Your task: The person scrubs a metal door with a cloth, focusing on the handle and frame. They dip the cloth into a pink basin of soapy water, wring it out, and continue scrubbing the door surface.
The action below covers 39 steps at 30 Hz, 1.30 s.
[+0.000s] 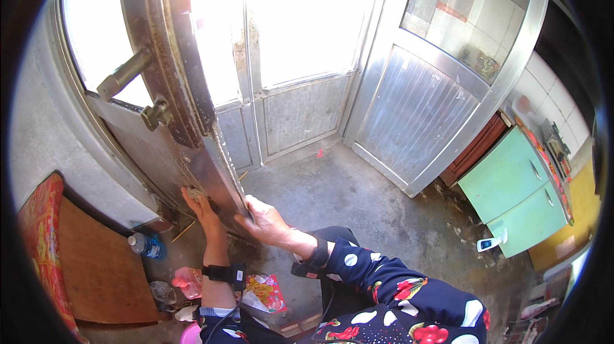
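Observation:
A metal door with a brown lock plate, a lever handle and a small turn knob stands edge-on before me. My right hand grips the door's edge, low down, with the thumb on the near side. On the door's inner face, lower left, my left hand reaches up with its fingers against a greyish wad, perhaps a scouring pad. Whether the fingers hold it or only press it is hard to tell. Both wrists carry black straps with small boxes.
At left are a wooden panel with a red patterned cover, a blue bottle and a pink bottle. A second metal door stands at right, near a green cabinet and a white spray bottle.

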Motion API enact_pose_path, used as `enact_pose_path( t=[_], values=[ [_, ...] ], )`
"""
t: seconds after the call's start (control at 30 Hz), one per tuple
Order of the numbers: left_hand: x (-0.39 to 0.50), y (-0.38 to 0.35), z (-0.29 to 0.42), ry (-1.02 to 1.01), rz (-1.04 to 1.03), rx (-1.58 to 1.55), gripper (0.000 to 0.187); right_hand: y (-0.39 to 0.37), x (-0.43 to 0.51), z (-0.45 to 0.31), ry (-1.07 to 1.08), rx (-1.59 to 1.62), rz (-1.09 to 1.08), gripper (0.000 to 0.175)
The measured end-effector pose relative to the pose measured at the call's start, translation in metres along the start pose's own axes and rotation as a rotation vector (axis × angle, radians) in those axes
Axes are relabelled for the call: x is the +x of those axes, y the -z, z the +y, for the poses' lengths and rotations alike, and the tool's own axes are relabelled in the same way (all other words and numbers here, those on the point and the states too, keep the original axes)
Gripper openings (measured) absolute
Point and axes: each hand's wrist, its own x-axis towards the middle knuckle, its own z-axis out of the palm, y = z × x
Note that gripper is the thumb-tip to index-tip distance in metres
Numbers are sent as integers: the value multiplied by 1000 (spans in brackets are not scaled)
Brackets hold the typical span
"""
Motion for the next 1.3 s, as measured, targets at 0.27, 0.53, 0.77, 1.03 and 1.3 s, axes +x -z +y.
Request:
enact_pose_path(
  t=[0.27,0.53,0.77,1.03,1.3],
  values=[
    [-7,6,-7,167,-7,-98,72,2,-1,-2,-15,64,-34,41],
    [-13,-7,22,-209,-148,49,71,4,-4,-1,165,112,43,41],
    [-1,13,-10,137,5,-50,71,-1,-4,-4,85,57,63,35],
    [-4,10,-13,57,-26,-9,70,0,-2,-2,71,52,58,33],
    [-5,3,24,-339,-110,294,71,5,-5,-4,143,65,23,41]
  ],
)
